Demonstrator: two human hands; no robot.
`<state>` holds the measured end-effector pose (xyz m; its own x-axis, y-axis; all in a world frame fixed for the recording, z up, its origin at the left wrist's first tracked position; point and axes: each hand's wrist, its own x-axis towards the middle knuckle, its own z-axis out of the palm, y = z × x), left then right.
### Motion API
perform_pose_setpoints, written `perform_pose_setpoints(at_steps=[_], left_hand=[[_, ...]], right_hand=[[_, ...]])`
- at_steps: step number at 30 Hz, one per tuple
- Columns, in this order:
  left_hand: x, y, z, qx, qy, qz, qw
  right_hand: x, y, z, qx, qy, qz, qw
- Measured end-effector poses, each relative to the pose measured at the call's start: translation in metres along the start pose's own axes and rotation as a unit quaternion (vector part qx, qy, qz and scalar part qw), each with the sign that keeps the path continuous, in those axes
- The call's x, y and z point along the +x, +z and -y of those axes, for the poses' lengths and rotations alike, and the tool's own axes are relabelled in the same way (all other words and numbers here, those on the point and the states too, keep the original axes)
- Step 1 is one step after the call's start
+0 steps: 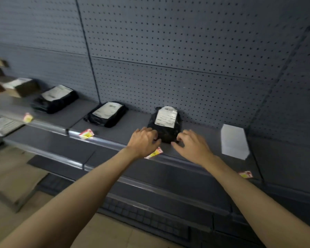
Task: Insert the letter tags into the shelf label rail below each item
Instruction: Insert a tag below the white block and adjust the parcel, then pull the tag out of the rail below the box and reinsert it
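Progress looked well along but unfinished, judging by the tags showing along the label rail (104,140). Red-and-yellow letter tags sat at the rail below several items: one (28,117) out at nine o'clock below the far black parcel (55,99), another (86,134) below the next black parcel (106,114), and a third (155,153) near centre, partly hidden by the left wrist, below the black parcel (165,125) that both hands bracketed. A fourth tag (246,174) lay at four o'clock, below the white packet (233,141) on the shelf (132,126); whether any of them was fully seated in the rail or merely resting on it I could not tell through the blur. The left hand (143,140) was loosely curled, fingertips touching the parcel's left edge, and the right hand (191,144) was spread with fingers bent, touching the parcel's right side; neither pinched a tag. By my reckoning the parcel was being squared above its tag, with the centre and right-hand tags perhaps wanting a firm push home.
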<state>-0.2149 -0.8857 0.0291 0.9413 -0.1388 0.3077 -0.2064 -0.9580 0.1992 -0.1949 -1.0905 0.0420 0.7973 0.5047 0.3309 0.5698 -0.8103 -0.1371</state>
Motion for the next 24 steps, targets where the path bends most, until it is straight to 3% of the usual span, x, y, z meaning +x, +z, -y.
perform_pose_setpoints(at_steps=[14,24], left_hand=[[-0.183,-0.186,0.339,0.108,-0.192,-0.045,0.974],[-0.277,-0.245,0.504,0.125,-0.275,-0.043,0.952]], right_hand=[[0.156,0.077,0.377,0.071,-0.141,0.048,0.986],[0.231,0.129,0.559,0.077,-0.196,0.071,0.975]])
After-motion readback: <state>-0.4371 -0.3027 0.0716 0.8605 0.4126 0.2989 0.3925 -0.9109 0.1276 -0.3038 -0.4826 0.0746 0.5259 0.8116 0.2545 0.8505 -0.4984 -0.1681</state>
